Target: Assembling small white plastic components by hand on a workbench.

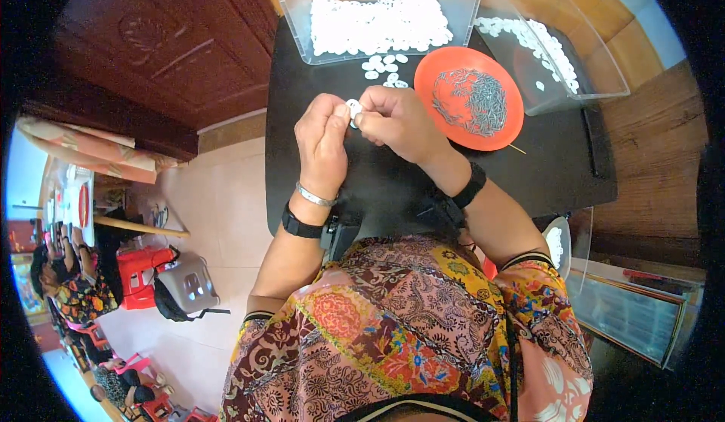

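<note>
A small white oval plastic piece (353, 105) is pinched between the fingertips of both my hands, above the dark table. My left hand (325, 137) grips it from the left with thumb and fingers closed. From the right, my right hand (396, 120) pinches at the same piece, and its fingers cover part of it. Whether a smaller part sits between my right fingertips cannot be seen. Just beyond my hands lie several loose white pieces (374, 66) of similar shape. An orange-red plate (451, 60) with many small grey metal pins or screws (487, 105) stands right of my right hand.
A clear bin (300, 33) heaped with white pieces stands at the table's far side. Another clear bin (596, 93), holding fewer, is at the far right. A thin stick (517, 149) pokes out by the plate. Other people and red stools (143, 267) are at left.
</note>
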The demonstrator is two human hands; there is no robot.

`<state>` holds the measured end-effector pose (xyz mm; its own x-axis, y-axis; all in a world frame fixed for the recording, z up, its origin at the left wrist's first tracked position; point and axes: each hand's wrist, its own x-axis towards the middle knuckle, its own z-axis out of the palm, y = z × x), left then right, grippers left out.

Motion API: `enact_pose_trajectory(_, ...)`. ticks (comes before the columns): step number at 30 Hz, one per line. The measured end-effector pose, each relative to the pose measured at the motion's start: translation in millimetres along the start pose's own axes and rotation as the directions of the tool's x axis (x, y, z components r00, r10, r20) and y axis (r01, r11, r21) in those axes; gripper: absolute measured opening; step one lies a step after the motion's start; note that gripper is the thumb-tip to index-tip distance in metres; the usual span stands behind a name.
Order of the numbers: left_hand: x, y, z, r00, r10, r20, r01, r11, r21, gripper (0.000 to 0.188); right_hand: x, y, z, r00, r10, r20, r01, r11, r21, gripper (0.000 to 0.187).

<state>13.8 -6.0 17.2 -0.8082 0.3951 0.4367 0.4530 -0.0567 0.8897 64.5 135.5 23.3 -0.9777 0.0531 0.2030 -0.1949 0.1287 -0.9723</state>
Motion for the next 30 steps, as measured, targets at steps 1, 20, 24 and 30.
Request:
enact_pose_trajectory(1,0.1,-0.9,0.1,1.000,-0.011,-0.008,0.011,1.000,-0.009,0.020,-0.1,-1.2,-3.0,1.000,-0.003,-0.002,0.003,1.000,-0.002,0.013)
enact_pose_trajectory(20,3.9,0.5,-5.1,0.971,-0.219,0.099,0.240,0.906,-0.350,0.021,1.7,-10.5,-0.9,0.981,-0.195,-0.020,0.196,0.977,0.086,0.024)
enact_pose_trajectory(24,4.2,0.8,-5.4,0.966,-0.226,0.123,0.256,0.887,-0.385,0.022,1.5,-10.8,-2.5,0.986,-0.166,0.030,0.161,0.978,0.131,0.027)
enact_pose_trajectory(30,4.3,0.5,-5.9,0.973,-0.210,0.096,0.231,0.896,-0.379,0.021,1.6,-7.2,-1.7,0.991,-0.124,0.044,0.116,0.981,0.156,0.028)
